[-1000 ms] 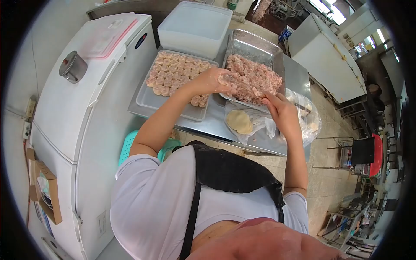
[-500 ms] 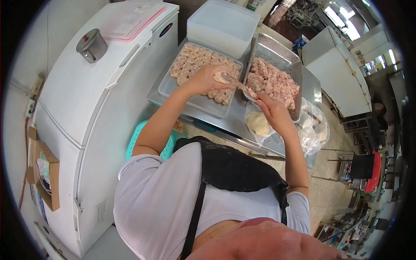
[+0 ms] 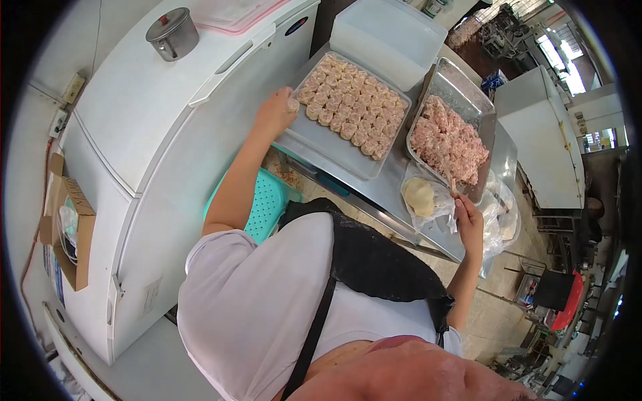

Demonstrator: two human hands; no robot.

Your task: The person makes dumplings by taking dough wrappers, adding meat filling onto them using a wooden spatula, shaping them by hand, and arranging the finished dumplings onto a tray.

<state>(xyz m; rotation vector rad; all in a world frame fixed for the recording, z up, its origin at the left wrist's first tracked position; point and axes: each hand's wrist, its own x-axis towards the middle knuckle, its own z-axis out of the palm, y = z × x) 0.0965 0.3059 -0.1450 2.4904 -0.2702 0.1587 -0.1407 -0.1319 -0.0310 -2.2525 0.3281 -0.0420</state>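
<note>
cardboard box (image 3: 83, 259) at far left of the room, beside a white freezer (image 3: 170, 120); metal cup (image 3: 172, 39) standing on the freezer. green basket (image 3: 271, 207) low, near side of a metal table (image 3: 309, 148). on the table, left to right: flat tray (image 3: 334, 148) with rows of dumplings (image 3: 356, 103); pale plastic tub (image 3: 384, 43) on its far side; metal pan (image 3: 456, 79) with ground meat (image 3: 447, 139); round wrappers (image 3: 419, 196) on plastic, near side of the pan; clear bag (image 3: 503, 210) at right. white cabinet (image 3: 540, 130) beyond.

left hand (image 3: 273, 113): just beside the tray's left edge, fingers curled round a single dumpling (image 3: 293, 105), partly hidden; dumpling rows to its right. right hand (image 3: 468, 219): near side of the pan, closed on a thin tool (image 3: 453, 182), its end at the meat. wrappers just left of this hand.
</note>
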